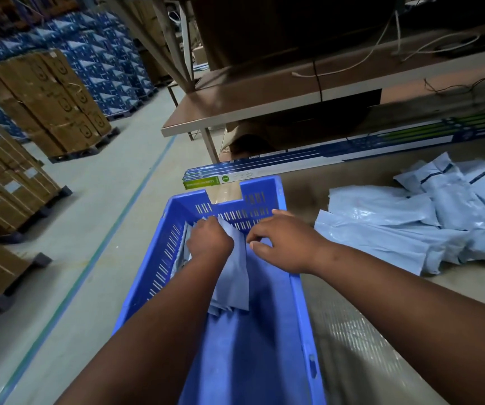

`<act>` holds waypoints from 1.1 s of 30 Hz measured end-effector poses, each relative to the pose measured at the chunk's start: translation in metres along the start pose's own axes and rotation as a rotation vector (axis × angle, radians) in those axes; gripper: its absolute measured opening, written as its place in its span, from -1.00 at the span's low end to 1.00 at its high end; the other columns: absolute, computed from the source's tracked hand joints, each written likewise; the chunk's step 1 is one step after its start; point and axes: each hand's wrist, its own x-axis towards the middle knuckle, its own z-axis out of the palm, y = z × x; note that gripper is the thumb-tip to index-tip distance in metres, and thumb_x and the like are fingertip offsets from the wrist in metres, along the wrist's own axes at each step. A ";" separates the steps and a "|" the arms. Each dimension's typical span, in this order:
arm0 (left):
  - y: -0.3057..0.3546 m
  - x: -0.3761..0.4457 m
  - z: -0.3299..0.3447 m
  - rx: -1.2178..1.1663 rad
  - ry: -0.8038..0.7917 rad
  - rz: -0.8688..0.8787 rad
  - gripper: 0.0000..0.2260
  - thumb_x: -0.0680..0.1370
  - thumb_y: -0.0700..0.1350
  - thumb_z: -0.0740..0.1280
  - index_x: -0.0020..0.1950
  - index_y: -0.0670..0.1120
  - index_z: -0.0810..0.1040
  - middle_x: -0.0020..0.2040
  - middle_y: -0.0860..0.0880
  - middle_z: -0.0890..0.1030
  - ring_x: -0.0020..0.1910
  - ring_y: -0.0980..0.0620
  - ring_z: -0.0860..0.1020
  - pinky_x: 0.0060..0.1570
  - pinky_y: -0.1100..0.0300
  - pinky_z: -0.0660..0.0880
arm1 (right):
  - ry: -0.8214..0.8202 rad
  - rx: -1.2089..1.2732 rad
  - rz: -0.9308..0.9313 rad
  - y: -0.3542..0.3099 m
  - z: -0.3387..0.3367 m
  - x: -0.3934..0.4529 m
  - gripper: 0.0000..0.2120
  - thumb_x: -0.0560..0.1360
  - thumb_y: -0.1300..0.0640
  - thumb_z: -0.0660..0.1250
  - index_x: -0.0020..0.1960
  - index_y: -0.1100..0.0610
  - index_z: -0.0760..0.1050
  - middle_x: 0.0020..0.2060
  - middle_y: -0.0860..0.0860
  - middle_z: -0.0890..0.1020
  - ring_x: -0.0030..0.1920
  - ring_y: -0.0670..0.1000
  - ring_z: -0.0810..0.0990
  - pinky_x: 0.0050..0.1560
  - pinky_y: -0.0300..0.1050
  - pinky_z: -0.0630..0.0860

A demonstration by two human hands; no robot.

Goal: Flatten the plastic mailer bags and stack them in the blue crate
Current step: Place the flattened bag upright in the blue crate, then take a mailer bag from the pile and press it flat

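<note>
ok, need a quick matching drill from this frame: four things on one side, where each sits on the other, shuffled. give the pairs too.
Things:
1. left hand
2. right hand
3. loose mailer bags
4. long printed box

Places:
A. heaped on the table, right of the blue crate
B. lying along the table's far edge, beyond the crate
C. inside the crate at its far end, holding the bags already stacked there
D. over the crate's right side, fingers curled, nothing clearly held

Pairs: 1-C, 2-D, 3-A, 4-B
</note>
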 end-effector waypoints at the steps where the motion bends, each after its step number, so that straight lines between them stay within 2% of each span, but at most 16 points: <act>1: 0.000 -0.001 -0.002 0.000 0.015 -0.003 -0.69 0.58 -0.01 0.32 0.30 -0.06 0.51 0.27 -0.16 0.55 0.27 -0.23 0.56 0.20 -0.08 0.53 | 0.013 0.026 -0.010 0.002 -0.001 -0.002 -0.81 0.62 -0.08 0.27 0.06 -0.10 0.65 -0.01 -0.15 0.67 0.06 -0.09 0.57 0.57 -0.07 0.16; 3: 0.004 -0.004 -0.012 -0.017 0.057 0.011 -0.73 0.58 0.04 0.29 0.21 -0.06 0.53 0.21 -0.16 0.56 0.21 -0.25 0.57 0.13 -0.08 0.54 | 0.072 0.084 -0.033 0.006 -0.007 -0.007 -0.78 0.61 -0.11 0.26 0.07 -0.09 0.65 0.00 -0.15 0.64 0.08 -0.08 0.54 0.42 -0.06 0.35; 5: 0.013 -0.008 -0.025 -0.048 0.082 0.055 -0.83 0.52 0.02 0.29 -0.01 -0.05 0.53 0.06 -0.14 0.62 0.07 -0.24 0.61 -0.03 -0.01 0.55 | 0.173 0.123 -0.041 0.014 -0.015 -0.016 -0.82 0.62 -0.12 0.28 0.08 -0.09 0.62 0.01 -0.17 0.60 0.08 -0.09 0.50 0.21 -0.11 0.42; 8: 0.041 -0.022 -0.047 -0.088 0.105 0.140 -0.87 0.48 -0.02 0.30 -0.19 -0.06 0.47 -0.15 -0.09 0.62 -0.12 -0.19 0.57 -0.24 0.08 0.45 | 0.278 0.082 0.009 0.041 -0.027 -0.038 -0.81 0.63 -0.12 0.24 0.10 -0.07 0.57 0.05 -0.14 0.56 0.10 -0.03 0.48 0.16 -0.08 0.45; 13: 0.115 -0.060 -0.074 -0.128 0.138 0.316 -0.80 0.53 0.03 0.31 -0.17 -0.08 0.57 -0.18 -0.08 0.63 -0.12 -0.16 0.56 -0.21 0.09 0.45 | 0.175 -0.314 0.345 0.109 -0.045 -0.093 -0.76 0.59 -0.11 0.30 0.17 -0.03 0.58 0.12 0.00 0.56 0.14 0.14 0.54 0.11 0.12 0.55; 16: 0.155 -0.084 -0.078 -0.156 0.022 0.467 -0.76 0.55 0.08 0.39 -0.21 -0.05 0.57 -0.22 -0.04 0.64 -0.14 -0.10 0.60 -0.19 0.07 0.54 | 0.089 -0.454 0.500 0.144 -0.057 -0.130 -0.63 0.55 -0.25 0.31 0.21 -0.05 0.58 0.14 0.02 0.56 0.15 0.14 0.56 0.11 0.11 0.56; 20: 0.197 -0.112 -0.069 -0.123 -0.104 0.580 -0.78 0.54 0.07 0.41 -0.19 -0.05 0.60 -0.25 0.02 0.62 -0.21 -0.06 0.62 -0.20 0.06 0.61 | -0.038 -0.581 0.538 0.163 -0.055 -0.166 -0.40 0.40 -0.47 0.35 0.23 -0.07 0.55 0.18 0.01 0.54 0.23 0.13 0.52 0.16 0.10 0.44; 22: 0.211 -0.123 -0.060 -0.082 -0.133 0.601 -0.77 0.53 0.07 0.41 -0.18 -0.06 0.60 -0.22 0.02 0.63 -0.16 -0.06 0.62 -0.18 0.08 0.58 | -0.046 -0.604 0.518 0.164 -0.053 -0.175 -0.39 0.39 -0.45 0.40 0.23 -0.04 0.54 0.20 0.02 0.53 0.24 0.13 0.50 0.16 0.09 0.41; 25: 0.227 -0.140 -0.043 -0.052 -0.168 0.577 -0.77 0.52 0.09 0.40 -0.20 -0.05 0.59 -0.22 0.04 0.63 -0.14 -0.02 0.60 -0.17 0.09 0.55 | -0.031 -0.610 0.493 0.168 -0.053 -0.189 -0.53 0.45 -0.29 0.45 0.21 -0.01 0.55 0.17 0.03 0.53 0.21 0.14 0.51 0.13 0.08 0.41; 28: 0.229 -0.161 -0.024 -0.114 -0.183 0.496 -0.76 0.50 0.14 0.38 -0.24 0.01 0.56 -0.26 0.09 0.61 -0.19 0.03 0.59 -0.16 0.05 0.61 | -0.018 -0.471 0.472 0.177 -0.058 -0.200 -0.76 0.50 -0.11 0.42 0.09 -0.03 0.55 0.08 0.01 0.54 0.14 0.14 0.55 0.09 0.04 0.44; 29: 0.227 -0.169 -0.018 -0.127 -0.171 0.482 -0.76 0.50 0.15 0.38 -0.25 0.01 0.55 -0.27 0.09 0.61 -0.20 0.04 0.59 -0.15 0.05 0.60 | -0.006 -0.334 0.466 0.180 -0.060 -0.204 -0.83 0.49 -0.08 0.41 0.02 -0.06 0.52 0.04 -0.01 0.55 0.09 0.11 0.56 0.05 0.01 0.45; 31: 0.225 -0.186 -0.005 -0.143 -0.150 0.469 -0.74 0.52 0.13 0.39 -0.26 0.00 0.53 -0.29 0.09 0.60 -0.21 0.05 0.57 -0.16 0.07 0.59 | 0.003 0.024 0.479 0.186 -0.066 -0.218 -0.85 0.43 -0.01 0.42 -0.11 -0.07 0.44 -0.09 -0.11 0.56 -0.05 0.01 0.56 -0.04 -0.04 0.48; 33: 0.224 -0.203 0.006 -0.130 -0.139 0.497 -0.74 0.53 0.12 0.38 -0.26 0.01 0.50 -0.28 0.09 0.59 -0.20 0.05 0.56 -0.16 0.07 0.57 | 0.062 0.311 0.488 0.189 -0.072 -0.236 -0.87 0.37 0.08 0.40 -0.15 -0.05 0.47 -0.18 -0.14 0.60 -0.13 -0.09 0.57 -0.09 -0.06 0.51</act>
